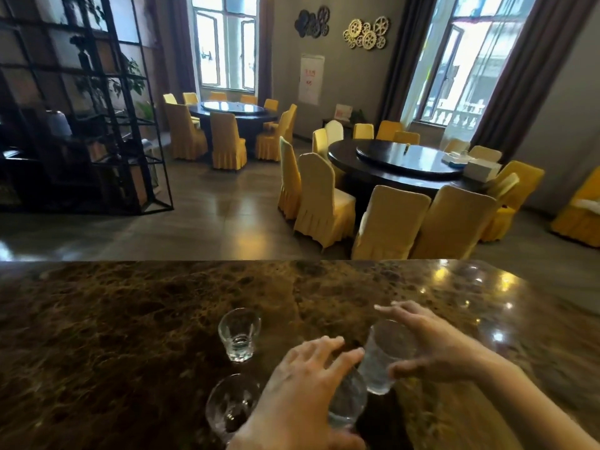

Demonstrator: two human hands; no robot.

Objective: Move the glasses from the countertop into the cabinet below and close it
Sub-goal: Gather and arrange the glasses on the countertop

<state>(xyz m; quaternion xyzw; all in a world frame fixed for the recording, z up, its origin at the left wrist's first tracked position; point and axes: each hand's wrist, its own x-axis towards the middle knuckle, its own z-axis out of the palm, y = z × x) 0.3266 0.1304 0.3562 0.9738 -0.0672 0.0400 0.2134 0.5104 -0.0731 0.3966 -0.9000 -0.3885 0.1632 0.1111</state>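
Glasses: I count 4 on the brown marble countertop (130, 319), all clear tumblers. Far-left glass (239, 334) stands upright, mouth up, long axis vertical, untouched. Near-left glass (232, 405) also sits mouth up on the stone, just beside my operator's left hand (302, 384), partly cut off by it.

Left hand is wrapped over a third glass (345, 405): fingers splayed across the top, thumb low near the frame edge. Looks like a loose grasp on it, not clenched. I can't tell that glass's axis well; most of it is hidden under the palm.

Right hand (431, 345) is grasping the fourth glass (384, 355), fingers behind, thumb in front. That one is tilted, rim up and leaning away to the right, base down toward the counter. Blurred, so I can't tell if the base touches the stone.

Glasses 3 and 4 sit just beside each other, possibly touching. Cabinet below is out of view. Behind the counter: round tables with yellow-covered chairs (324, 203).
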